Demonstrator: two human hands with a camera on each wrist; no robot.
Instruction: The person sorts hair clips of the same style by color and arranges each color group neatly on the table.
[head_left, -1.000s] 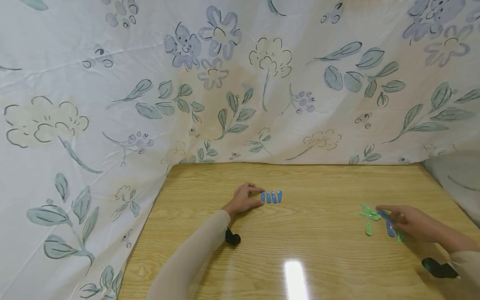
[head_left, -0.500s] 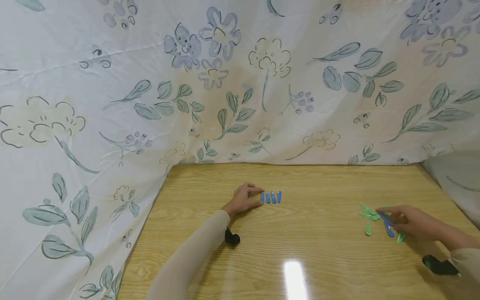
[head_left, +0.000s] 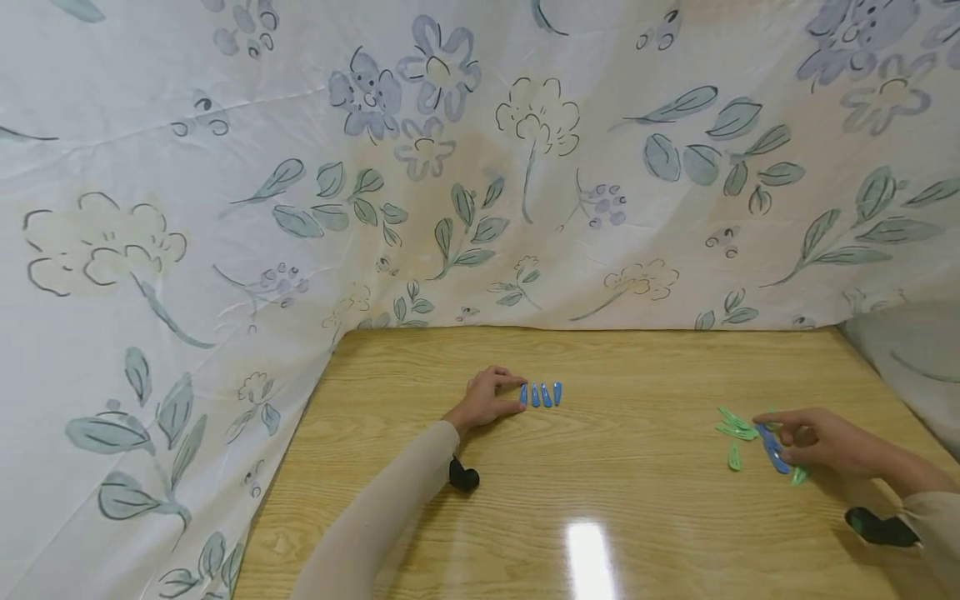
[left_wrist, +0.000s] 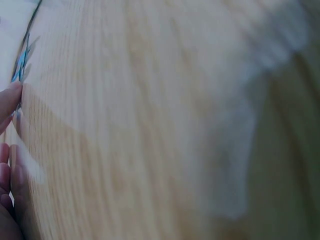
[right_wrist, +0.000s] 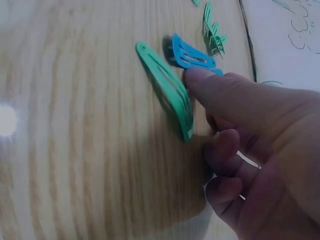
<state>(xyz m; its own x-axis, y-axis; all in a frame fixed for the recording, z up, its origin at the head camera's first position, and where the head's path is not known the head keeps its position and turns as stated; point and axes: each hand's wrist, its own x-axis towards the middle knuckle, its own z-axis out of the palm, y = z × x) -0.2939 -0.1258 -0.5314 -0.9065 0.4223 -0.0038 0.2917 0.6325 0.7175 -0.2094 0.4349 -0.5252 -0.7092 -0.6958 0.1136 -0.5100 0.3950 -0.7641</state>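
In the head view, several blue snap hair clips [head_left: 546, 395] stand in a short row on the wooden table. My left hand [head_left: 487, 398] is at the row's left end, holding the leftmost clip [head_left: 523, 394] between thumb and forefinger by its two ends. The left wrist view shows the clips only edge-on, by a fingertip [left_wrist: 11, 97]. Over at the right, my right hand [head_left: 828, 443] pinches a blue hair clip [right_wrist: 192, 55]; a second blue piece shows partly behind the thumb. A green hair clip [right_wrist: 167, 85] lies right beside that thumb.
More green hair clips [head_left: 737, 425] lie in a loose pile just left of the right hand, with a single green clip [head_left: 734, 457] nearer to me. A floral cloth [head_left: 570, 208] hangs behind the table [head_left: 637, 517] and along its left side.
The right thumb and fingers have shifted slightly and the blue clip there has turned a little. My left hand and the row of blue clips hold still.
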